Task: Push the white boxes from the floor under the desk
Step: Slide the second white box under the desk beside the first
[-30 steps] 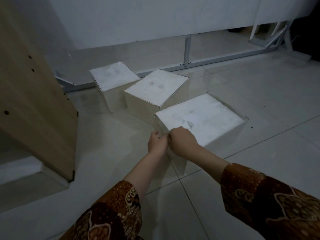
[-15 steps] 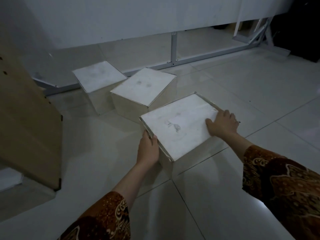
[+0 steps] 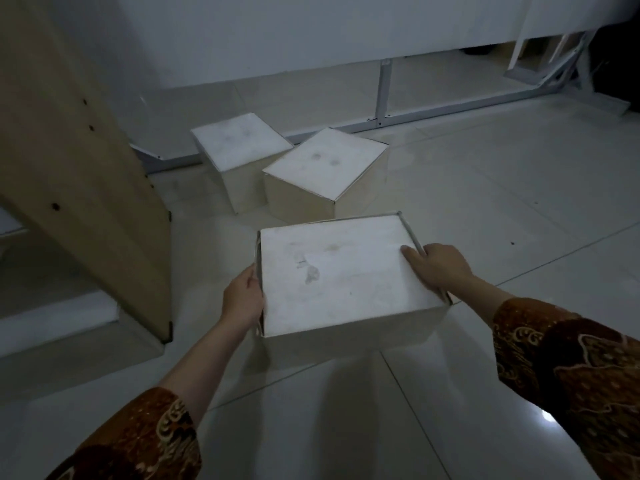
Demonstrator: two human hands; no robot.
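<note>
Three white boxes sit on the tiled floor. The nearest, largest box [image 3: 343, 271] is gripped from both sides: my left hand [image 3: 242, 299] presses its left edge, and my right hand [image 3: 438, 268] holds its right edge with the thumb on the lid. Beyond it a middle box [image 3: 325, 164] stands turned at an angle. A far-left box [image 3: 240, 142] touches the desk's metal base rail. The white desk [image 3: 311, 32] spans the back, with open floor under its panel.
A tall wooden panel [image 3: 69, 150] leans at the left, close to my left hand. A grey metal frame post [image 3: 383, 93] and rail run under the desk. Folded metal legs [image 3: 543, 69] lie at the back right. Bare tiles [image 3: 519, 185] stretch to the right.
My hands spread from the near corner to the box's two sides. The nearest box has turned so that it now sits square to me.
</note>
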